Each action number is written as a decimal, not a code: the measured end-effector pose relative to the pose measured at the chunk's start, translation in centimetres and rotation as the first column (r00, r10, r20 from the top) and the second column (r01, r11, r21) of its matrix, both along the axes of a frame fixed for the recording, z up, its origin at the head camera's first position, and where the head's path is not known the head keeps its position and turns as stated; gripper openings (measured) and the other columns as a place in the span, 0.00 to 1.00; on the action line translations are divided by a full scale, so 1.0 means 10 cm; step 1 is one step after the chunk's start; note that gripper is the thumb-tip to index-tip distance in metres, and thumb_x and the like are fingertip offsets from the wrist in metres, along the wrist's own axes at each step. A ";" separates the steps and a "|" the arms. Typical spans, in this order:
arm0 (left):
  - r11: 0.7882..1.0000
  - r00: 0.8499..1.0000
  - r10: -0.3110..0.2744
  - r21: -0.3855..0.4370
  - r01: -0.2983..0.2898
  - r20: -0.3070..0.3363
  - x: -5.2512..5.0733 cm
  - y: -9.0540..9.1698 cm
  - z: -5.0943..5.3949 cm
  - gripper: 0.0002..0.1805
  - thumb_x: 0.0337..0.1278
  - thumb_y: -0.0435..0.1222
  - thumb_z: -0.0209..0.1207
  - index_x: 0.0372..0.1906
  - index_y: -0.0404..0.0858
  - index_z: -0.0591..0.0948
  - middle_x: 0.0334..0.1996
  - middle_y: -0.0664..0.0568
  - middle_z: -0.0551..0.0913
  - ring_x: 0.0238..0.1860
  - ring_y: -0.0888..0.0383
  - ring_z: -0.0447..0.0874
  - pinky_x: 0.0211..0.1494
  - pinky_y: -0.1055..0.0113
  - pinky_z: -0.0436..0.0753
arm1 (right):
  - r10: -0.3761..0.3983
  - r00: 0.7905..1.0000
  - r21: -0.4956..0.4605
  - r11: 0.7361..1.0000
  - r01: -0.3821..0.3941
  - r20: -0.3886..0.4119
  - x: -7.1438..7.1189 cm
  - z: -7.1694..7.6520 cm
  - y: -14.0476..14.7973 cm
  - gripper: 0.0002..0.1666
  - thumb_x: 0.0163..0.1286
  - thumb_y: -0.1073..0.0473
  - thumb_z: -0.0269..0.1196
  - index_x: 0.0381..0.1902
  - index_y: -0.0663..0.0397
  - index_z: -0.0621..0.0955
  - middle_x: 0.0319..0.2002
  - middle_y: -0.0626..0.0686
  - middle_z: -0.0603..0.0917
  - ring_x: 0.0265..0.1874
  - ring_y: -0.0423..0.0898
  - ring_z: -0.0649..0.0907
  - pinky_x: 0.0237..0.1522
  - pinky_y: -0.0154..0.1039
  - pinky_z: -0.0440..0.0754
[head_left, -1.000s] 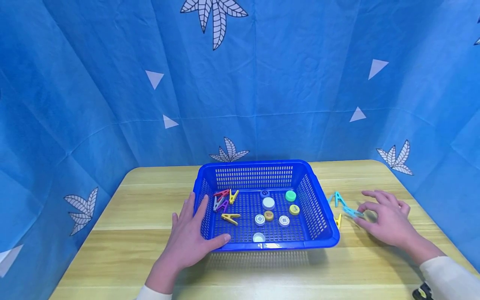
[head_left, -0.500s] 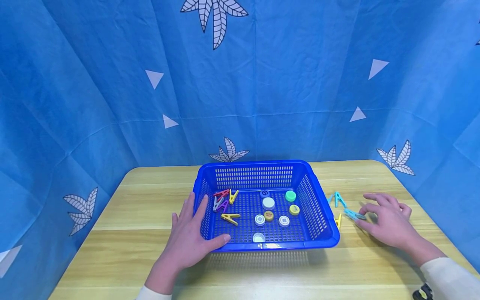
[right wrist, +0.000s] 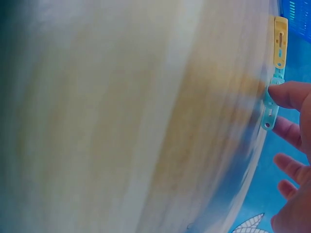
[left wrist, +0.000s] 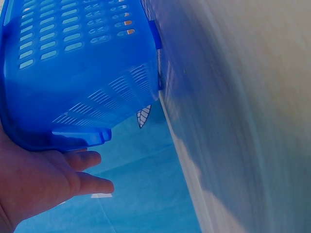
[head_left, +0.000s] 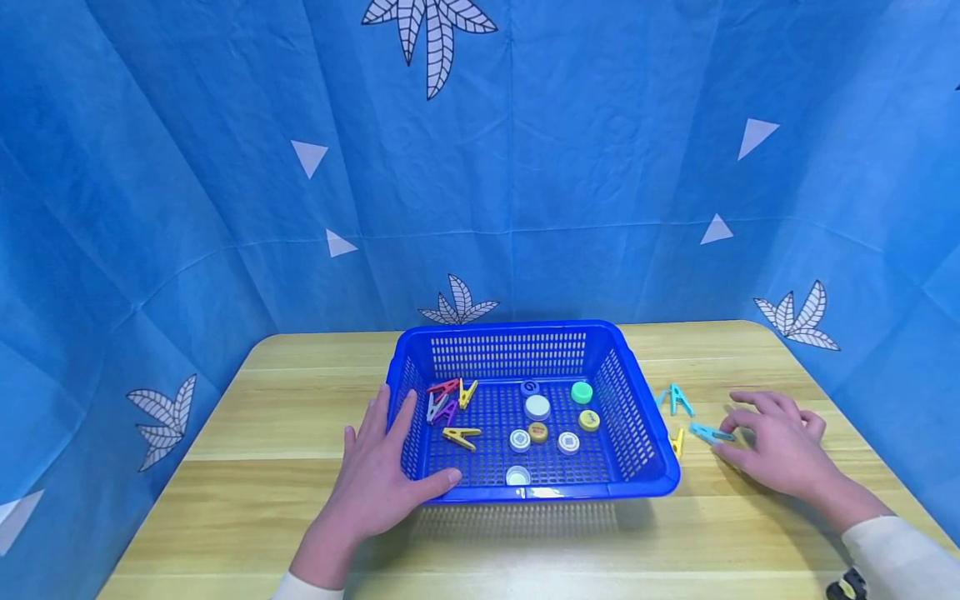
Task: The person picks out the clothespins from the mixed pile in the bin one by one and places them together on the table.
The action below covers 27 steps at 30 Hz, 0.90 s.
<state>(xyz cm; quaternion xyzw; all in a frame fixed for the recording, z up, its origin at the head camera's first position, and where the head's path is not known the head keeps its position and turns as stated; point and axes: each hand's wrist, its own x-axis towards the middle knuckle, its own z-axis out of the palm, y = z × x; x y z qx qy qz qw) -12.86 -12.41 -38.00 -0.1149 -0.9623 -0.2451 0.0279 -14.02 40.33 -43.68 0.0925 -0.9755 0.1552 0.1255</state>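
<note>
A blue plastic basket point(head_left: 540, 493) stands mid-table. Against its left side and front corner rests my left hand point(head_left: 378, 483), fingers spread and fairly straight; the left wrist view shows that hand point(left wrist: 43, 182) under the basket's rim. Right of the basket, my right hand point(head_left: 780, 442) pinches the end of a light-blue clothespin point(head_left: 708, 433) between thumb and forefinger, low over the table. In the right wrist view the thumb point(right wrist: 291, 93) lies across this clothespin point(right wrist: 268, 114). Beside it are another light-blue clothespin point(head_left: 678, 400) and a yellow clothespin point(head_left: 677, 442), partly hidden by the basket.
Several clothespins lie at the basket's left, among them a yellow one point(head_left: 461, 437) and a purple one point(head_left: 446, 412). Several bottle caps, such as a green one point(head_left: 581, 392), sit to the right in it. A blue curtain point(head_left: 510, 167) hangs behind the wooden table point(head_left: 300, 400).
The light-blue clothespin at my right fingers has turned and shifted slightly rightward, and the right hand has moved slightly with it. My left hand and the basket have stayed put.
</note>
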 end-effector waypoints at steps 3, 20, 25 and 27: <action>1.000 1.000 -0.001 0.000 0.001 -0.005 0.00 0.00 0.00 0.66 0.41 0.77 0.58 0.80 0.43 0.54 0.80 0.41 0.39 0.78 0.39 0.37 0.68 0.28 0.38 | -0.005 1.000 0.011 1.000 0.005 0.015 -0.01 0.00 0.00 0.12 0.53 0.48 0.77 0.27 0.36 0.82 0.60 0.67 0.72 0.58 0.76 0.62 0.47 0.77 0.49; 1.000 1.000 0.005 -0.001 -0.005 0.000 0.00 0.01 -0.01 0.67 0.40 0.78 0.58 0.81 0.43 0.53 0.80 0.41 0.39 0.78 0.39 0.36 0.69 0.30 0.37 | -0.009 1.000 0.003 1.000 0.009 -0.009 -0.02 0.04 -0.02 0.14 0.57 0.45 0.74 0.36 0.45 0.86 0.61 0.67 0.72 0.58 0.75 0.63 0.47 0.77 0.49; 1.000 1.000 0.008 -0.002 -0.008 0.012 0.00 0.01 -0.01 0.68 0.39 0.79 0.56 0.81 0.44 0.52 0.80 0.41 0.38 0.78 0.39 0.36 0.69 0.30 0.37 | -0.006 1.000 -0.020 1.000 0.005 -0.031 -0.04 0.12 -0.01 0.15 0.60 0.47 0.73 0.39 0.49 0.86 0.62 0.67 0.71 0.58 0.77 0.63 0.47 0.77 0.48; 1.000 1.000 0.007 -0.001 -0.007 0.012 0.00 0.01 -0.01 0.68 0.39 0.79 0.56 0.81 0.44 0.52 0.80 0.41 0.38 0.78 0.39 0.36 0.69 0.30 0.37 | -0.003 0.999 -0.033 0.999 0.002 -0.036 -0.05 0.15 -0.01 0.13 0.60 0.48 0.72 0.38 0.49 0.87 0.62 0.67 0.71 0.58 0.77 0.63 0.48 0.77 0.46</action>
